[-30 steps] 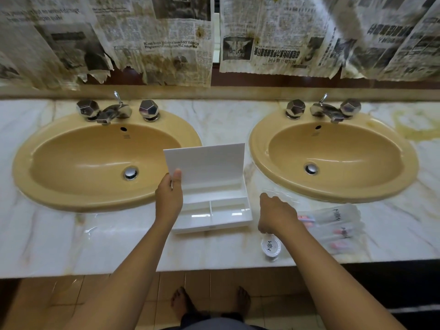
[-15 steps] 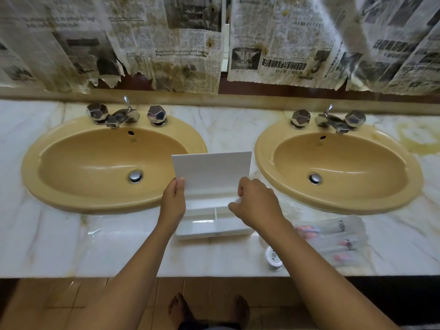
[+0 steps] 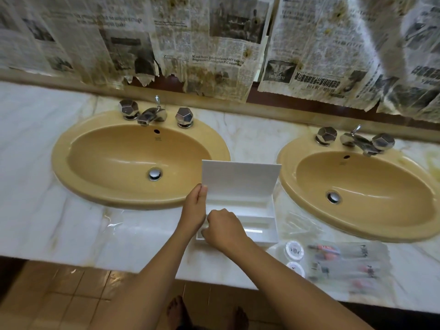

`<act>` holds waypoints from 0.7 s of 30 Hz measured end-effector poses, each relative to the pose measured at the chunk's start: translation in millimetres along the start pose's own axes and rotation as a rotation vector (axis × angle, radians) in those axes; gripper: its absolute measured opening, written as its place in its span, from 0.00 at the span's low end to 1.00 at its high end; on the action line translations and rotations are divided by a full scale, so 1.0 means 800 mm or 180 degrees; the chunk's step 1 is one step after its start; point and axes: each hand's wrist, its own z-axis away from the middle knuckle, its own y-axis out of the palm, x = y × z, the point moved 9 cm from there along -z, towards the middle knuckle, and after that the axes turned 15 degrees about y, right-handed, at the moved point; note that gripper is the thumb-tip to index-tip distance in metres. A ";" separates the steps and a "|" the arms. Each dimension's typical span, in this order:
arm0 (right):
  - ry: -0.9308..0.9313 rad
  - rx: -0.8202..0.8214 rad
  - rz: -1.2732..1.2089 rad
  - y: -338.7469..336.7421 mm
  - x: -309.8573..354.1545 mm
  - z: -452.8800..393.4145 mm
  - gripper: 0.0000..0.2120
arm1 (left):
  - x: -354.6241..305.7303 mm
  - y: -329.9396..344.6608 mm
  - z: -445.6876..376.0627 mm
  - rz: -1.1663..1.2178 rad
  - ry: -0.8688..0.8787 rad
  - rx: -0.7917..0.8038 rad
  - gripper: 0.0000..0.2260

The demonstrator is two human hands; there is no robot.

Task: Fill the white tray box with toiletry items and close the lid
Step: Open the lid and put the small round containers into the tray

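The white tray box (image 3: 259,225) was seen on the marble tabletop (image 3: 71,225), directly under the right hand (image 3: 223,231). Its lid (image 3: 240,178) was held upright, its left edge pinched by the left hand (image 3: 195,208). The right hand was lowered over the box's near-left compartment with fingers curled; whether anything was gripped could not be told. Two round containers (image 3: 294,250) and wrapped toiletry packets (image 3: 347,263) were seen lying right of the right hand, blurred.
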 end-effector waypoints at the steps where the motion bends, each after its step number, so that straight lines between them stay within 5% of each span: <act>1: 0.0027 0.0024 -0.0018 0.002 0.000 -0.002 0.12 | -0.001 -0.001 0.000 0.0008 0.0013 -0.0010 0.15; 10: 0.0179 0.0133 -0.0045 0.012 -0.016 -0.010 0.16 | -0.007 0.000 0.002 0.0036 0.0024 -0.0060 0.14; 16: 0.0203 0.0253 -0.0438 0.021 -0.009 -0.011 0.03 | -0.005 -0.002 0.003 0.0106 0.0046 -0.0066 0.14; 21: 0.0170 0.0013 -0.0539 0.000 -0.022 -0.009 0.07 | -0.006 -0.003 0.003 -0.0013 0.0084 -0.0079 0.15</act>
